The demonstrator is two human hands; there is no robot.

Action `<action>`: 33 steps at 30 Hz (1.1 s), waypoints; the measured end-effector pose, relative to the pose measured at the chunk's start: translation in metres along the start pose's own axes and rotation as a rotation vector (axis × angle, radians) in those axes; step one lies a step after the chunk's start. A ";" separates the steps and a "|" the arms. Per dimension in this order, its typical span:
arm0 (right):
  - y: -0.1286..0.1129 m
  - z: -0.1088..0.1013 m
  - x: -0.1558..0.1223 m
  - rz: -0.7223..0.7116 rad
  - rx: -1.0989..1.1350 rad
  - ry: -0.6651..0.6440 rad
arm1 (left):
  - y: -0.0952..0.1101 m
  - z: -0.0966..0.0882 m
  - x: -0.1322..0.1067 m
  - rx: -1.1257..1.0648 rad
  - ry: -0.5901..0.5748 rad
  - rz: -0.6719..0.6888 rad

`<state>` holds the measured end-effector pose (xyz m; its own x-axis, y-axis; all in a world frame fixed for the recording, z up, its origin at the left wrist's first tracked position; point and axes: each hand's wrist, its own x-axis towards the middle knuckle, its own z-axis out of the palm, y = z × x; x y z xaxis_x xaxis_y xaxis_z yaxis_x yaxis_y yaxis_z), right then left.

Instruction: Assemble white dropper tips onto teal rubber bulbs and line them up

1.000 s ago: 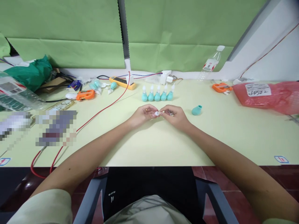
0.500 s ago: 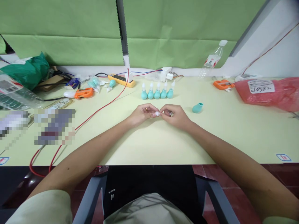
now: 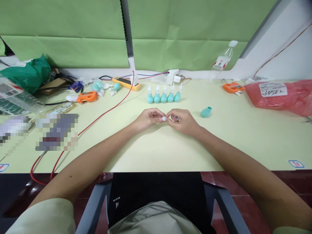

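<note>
Over the middle of the table, my left hand (image 3: pixel 148 120) is closed, its thumb and fingers pinching a small whitish, translucent nozzle piece (image 3: pixel 164 119). From the other side my right hand (image 3: pixel 182 121) pinches the same piece at its right end, so the fingertips of both hands nearly meet. Much of the piece is hidden by the fingers. To the right of my right hand lies a teal rubber bulb (image 3: pixel 206 112) on its side, its open neck tilted up to the right. Behind my hands stand several teal bulb syringes (image 3: pixel 163 97) in a row, upright with white nozzles.
Along the back lie a yellow multimeter-like device (image 3: pixel 126 84) and a white plug adapter (image 3: pixel 173 77). A clear bottle (image 3: pixel 222 61) stands behind right, near an orange tool (image 3: pixel 233 87) and a red plastic bag (image 3: pixel 280 97). At left are another orange tool (image 3: pixel 87 97) and a red cable (image 3: pixel 104 113).
Almost nothing differs. Both hands stay in the same place with the small nozzle piece between them; the fingertips have shifted very slightly. The bulb and the row have not moved.
</note>
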<state>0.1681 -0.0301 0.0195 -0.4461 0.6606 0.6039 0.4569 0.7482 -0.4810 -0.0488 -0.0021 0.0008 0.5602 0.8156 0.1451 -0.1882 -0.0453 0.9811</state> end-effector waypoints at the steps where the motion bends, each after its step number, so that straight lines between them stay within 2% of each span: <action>1: 0.000 0.000 0.000 -0.004 -0.009 -0.002 | 0.000 0.000 0.000 0.002 -0.002 0.000; 7: 0.000 0.000 0.000 -0.018 -0.046 -0.012 | -0.001 0.000 0.000 -0.020 -0.018 -0.004; 16: 0.002 -0.002 0.001 -0.222 -0.180 0.026 | 0.000 0.000 0.000 -0.048 -0.015 -0.005; 26: 0.001 -0.001 0.001 -0.260 -0.180 0.038 | -0.002 -0.001 0.001 -0.080 -0.010 0.006; 33: -0.002 -0.004 0.001 -0.281 -0.261 -0.019 | -0.003 -0.001 0.001 -0.078 -0.002 0.011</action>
<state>0.1701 -0.0311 0.0237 -0.5954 0.4344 0.6759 0.4939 0.8614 -0.1187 -0.0479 -0.0005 -0.0015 0.5596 0.8139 0.1562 -0.2566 -0.0091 0.9665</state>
